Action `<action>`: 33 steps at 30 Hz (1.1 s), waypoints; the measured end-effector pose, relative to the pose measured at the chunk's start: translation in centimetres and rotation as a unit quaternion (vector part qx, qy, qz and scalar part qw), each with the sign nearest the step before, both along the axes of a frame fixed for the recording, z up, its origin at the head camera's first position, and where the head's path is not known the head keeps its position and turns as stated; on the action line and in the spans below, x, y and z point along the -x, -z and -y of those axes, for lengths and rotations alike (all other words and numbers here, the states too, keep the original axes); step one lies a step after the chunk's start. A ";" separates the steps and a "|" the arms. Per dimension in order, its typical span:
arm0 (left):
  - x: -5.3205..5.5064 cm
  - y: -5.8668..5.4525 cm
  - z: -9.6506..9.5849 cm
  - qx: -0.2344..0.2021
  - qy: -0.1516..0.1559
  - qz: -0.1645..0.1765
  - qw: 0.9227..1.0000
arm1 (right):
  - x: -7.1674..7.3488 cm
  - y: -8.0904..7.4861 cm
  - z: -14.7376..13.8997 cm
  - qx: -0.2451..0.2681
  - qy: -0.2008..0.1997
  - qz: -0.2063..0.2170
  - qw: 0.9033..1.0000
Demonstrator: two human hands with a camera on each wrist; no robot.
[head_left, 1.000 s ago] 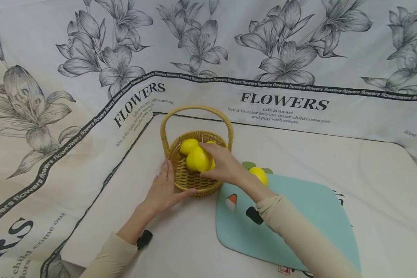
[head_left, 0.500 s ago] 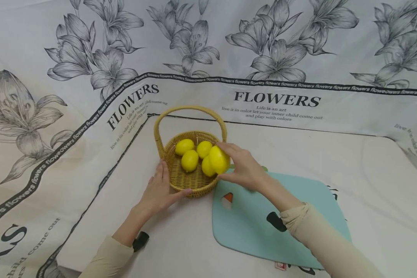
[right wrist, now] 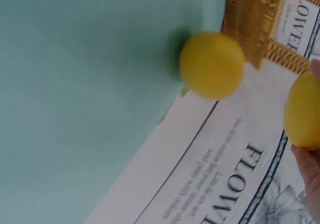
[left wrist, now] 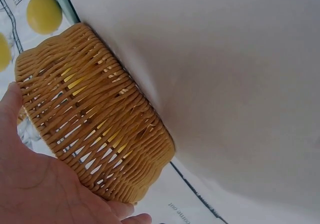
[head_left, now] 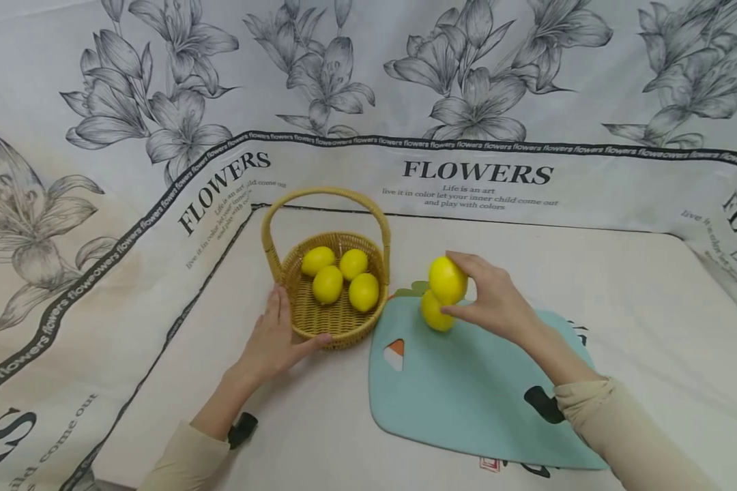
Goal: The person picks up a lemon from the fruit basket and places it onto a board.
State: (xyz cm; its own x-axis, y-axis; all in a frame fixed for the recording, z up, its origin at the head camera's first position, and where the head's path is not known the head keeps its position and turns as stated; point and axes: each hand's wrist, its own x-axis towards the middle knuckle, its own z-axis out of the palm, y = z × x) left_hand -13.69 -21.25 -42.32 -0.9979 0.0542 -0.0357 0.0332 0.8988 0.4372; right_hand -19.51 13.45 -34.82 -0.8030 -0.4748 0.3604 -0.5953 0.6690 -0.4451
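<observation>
A yellow lemon (head_left: 448,280) is pinched between the fingers and thumb of my right hand (head_left: 497,300). It is held above the light blue cutting board (head_left: 467,402) and overlaps a second lemon (head_left: 435,312) lying near the board's far edge. Left of the board stands a round wicker basket (head_left: 338,337) with a tall arched handle. Inside it lie several lemons (head_left: 328,285). My left hand (head_left: 273,344) rests against the basket's near left side, fingers straight along the wall and thumb at the front rim. The left wrist view shows the palm beside the woven wall (left wrist: 100,119).
Green leaf shapes (head_left: 413,290) show behind the board's far edge. A triangular hole (head_left: 396,354) pierces the board near its left side. The white flower-printed cloth (head_left: 479,174) rises behind the table and along its left.
My right hand has carried a lemon from over the basket rightward to above the cutting board. My left hand keeps its place on the basket. The head view has shifted slightly right.
</observation>
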 end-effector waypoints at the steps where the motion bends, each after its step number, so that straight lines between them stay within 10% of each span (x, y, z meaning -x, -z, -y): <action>1: 0.0 0.0 0.0 -0.001 0.000 0.000 1.000 | 0.0 0.2 -0.5 -0.001 0.006 -0.001 1.000; 33: 0.0 0.2 0.1 -0.011 0.002 -0.002 1.000 | 0.4 5.6 -5.4 -0.112 0.078 0.096 0.986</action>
State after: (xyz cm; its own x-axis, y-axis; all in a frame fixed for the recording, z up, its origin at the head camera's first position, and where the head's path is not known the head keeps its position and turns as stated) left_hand -13.69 -21.35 -42.51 -0.9978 0.0587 -0.0310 0.0381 0.8891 0.4561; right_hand -19.87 18.83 -40.46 -0.9155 -0.3910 0.0945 -0.3970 0.8399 -0.3702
